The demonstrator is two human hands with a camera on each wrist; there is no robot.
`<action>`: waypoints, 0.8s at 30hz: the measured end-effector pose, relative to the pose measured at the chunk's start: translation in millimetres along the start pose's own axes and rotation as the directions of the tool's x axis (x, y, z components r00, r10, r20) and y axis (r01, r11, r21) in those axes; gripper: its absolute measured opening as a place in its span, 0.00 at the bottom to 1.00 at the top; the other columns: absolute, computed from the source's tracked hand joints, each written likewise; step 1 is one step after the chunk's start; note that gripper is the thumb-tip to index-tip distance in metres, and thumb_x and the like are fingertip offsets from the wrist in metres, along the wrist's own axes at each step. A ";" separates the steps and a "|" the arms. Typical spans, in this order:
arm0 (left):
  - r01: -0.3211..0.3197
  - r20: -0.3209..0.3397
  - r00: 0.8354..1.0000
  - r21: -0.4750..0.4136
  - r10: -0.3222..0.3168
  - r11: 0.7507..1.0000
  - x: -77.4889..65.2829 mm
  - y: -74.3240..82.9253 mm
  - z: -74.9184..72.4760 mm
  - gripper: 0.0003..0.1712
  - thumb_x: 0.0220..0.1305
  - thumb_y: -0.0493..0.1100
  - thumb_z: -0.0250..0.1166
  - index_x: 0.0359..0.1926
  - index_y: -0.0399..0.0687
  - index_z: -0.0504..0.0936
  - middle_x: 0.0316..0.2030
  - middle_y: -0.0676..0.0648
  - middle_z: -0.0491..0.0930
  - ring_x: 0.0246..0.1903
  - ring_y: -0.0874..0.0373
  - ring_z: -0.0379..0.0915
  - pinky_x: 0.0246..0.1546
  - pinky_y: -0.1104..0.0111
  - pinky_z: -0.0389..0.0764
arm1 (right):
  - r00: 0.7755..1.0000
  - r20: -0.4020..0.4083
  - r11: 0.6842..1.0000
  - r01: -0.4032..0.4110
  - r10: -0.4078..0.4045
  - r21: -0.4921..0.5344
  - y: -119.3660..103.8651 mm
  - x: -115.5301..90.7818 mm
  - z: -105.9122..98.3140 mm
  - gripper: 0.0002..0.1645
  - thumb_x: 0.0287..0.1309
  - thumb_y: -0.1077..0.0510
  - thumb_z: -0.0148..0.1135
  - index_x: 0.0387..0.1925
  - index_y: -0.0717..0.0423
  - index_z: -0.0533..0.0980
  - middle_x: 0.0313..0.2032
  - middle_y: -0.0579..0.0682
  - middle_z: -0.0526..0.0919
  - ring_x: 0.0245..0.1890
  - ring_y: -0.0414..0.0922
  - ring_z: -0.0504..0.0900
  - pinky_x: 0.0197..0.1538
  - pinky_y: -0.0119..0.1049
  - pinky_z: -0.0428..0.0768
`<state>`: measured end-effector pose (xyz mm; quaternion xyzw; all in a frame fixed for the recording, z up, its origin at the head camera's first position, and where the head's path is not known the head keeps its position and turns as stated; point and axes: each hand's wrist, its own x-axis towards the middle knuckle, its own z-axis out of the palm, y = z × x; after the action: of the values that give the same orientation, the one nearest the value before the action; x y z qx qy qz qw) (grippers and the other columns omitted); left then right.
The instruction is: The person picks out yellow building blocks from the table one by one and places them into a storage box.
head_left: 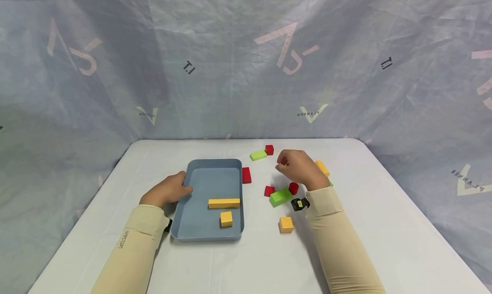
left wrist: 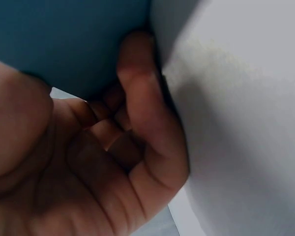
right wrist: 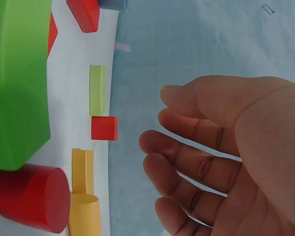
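My left hand (head_left: 167, 190) grips the left wall of a blue-grey tray (head_left: 209, 181), thumb over the rim and fingers curled low against the outside, as the left wrist view shows. Inside the tray lie a long yellow block (head_left: 224, 203) and a yellow cube (head_left: 226, 219). Over the table on the right, my right hand (head_left: 301, 168) hovers with loosely bent fingers and nothing between them. Close to it are a green block (head_left: 280, 197), a red cylinder (head_left: 294, 188) and a small red block (head_left: 269, 191). Its wrist partly covers yellow pieces (head_left: 322, 168) behind it.
Against the tray's right side lies a red block (head_left: 246, 175). Farther back, a light green block (head_left: 258, 155) sits beside a red cube (head_left: 269, 150). Another yellow cube (head_left: 286, 225) stands nearer the front. Printed grey cloth (head_left: 230, 72) hangs behind the white table (head_left: 384, 243).
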<state>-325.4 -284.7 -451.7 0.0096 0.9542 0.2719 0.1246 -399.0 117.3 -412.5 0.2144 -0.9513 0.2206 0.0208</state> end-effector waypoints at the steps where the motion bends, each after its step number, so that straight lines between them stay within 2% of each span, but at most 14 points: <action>1: -0.002 -0.001 1.000 0.000 0.002 1.000 -0.3 0.2 0.1 0.31 0.67 0.46 0.56 0.64 0.34 0.58 0.56 0.34 0.69 0.46 0.49 0.69 0.47 0.49 0.72 | 1.000 0.000 1.000 0.000 0.000 0.000 1.2 0.1 0.4 0.06 0.58 0.51 0.62 0.35 0.47 0.76 0.32 0.45 0.79 0.31 0.43 0.74 0.37 0.43 0.77; 11: -0.006 -0.005 1.000 -0.001 0.006 1.000 -0.5 0.4 0.5 0.32 0.67 0.46 0.56 0.64 0.34 0.58 0.56 0.34 0.70 0.46 0.49 0.69 0.47 0.49 0.72 | 0.999 0.002 0.999 -0.045 0.045 0.004 6.4 1.8 4.2 0.05 0.58 0.51 0.61 0.35 0.46 0.76 0.33 0.45 0.78 0.31 0.43 0.74 0.37 0.43 0.77; 17: -0.015 -0.006 1.000 0.006 0.015 1.000 0.7 0.2 -0.1 0.31 0.66 0.45 0.56 0.64 0.33 0.58 0.55 0.34 0.70 0.43 0.49 0.69 0.45 0.50 0.73 | 0.998 -0.010 0.998 -0.057 0.057 0.008 8.0 1.2 3.7 0.06 0.59 0.52 0.60 0.36 0.47 0.78 0.38 0.46 0.78 0.37 0.45 0.73 0.43 0.46 0.77; 24: 0.009 0.007 1.000 0.030 -0.009 1.000 1.3 2.3 -0.8 0.36 0.66 0.47 0.56 0.66 0.31 0.54 0.59 0.30 0.66 0.48 0.47 0.67 0.49 0.48 0.71 | 0.997 -0.018 0.997 -0.078 0.078 0.003 10.6 1.3 3.9 0.08 0.58 0.51 0.62 0.37 0.48 0.78 0.41 0.49 0.78 0.39 0.46 0.72 0.44 0.46 0.77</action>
<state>-327.0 -283.0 -450.1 0.0081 0.9577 0.2571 0.1291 -404.4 123.6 -420.2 0.1750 -0.9585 0.2243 0.0206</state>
